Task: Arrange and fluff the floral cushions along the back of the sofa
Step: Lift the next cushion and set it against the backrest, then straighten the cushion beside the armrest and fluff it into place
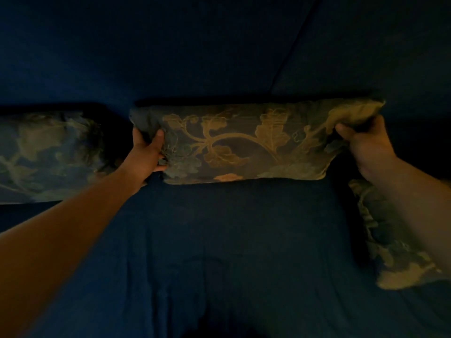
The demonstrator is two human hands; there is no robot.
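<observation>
A floral cushion point(244, 142) with gold leaves and vines on dark fabric stands against the back of the dark blue sofa point(219, 57) in the middle of the view. My left hand point(148, 152) grips its left end, thumb on the front. My right hand point(363, 145) pinches its upper right corner, which is pulled outward. A second floral cushion point(46, 154) leans against the sofa back at the left. A third floral cushion point(395, 242) lies at the right, partly hidden under my right forearm.
The blue seat point(219, 252) stretches from the cushions toward me. A seam point(295, 42) splits the sofa back into two sections. The room is dim.
</observation>
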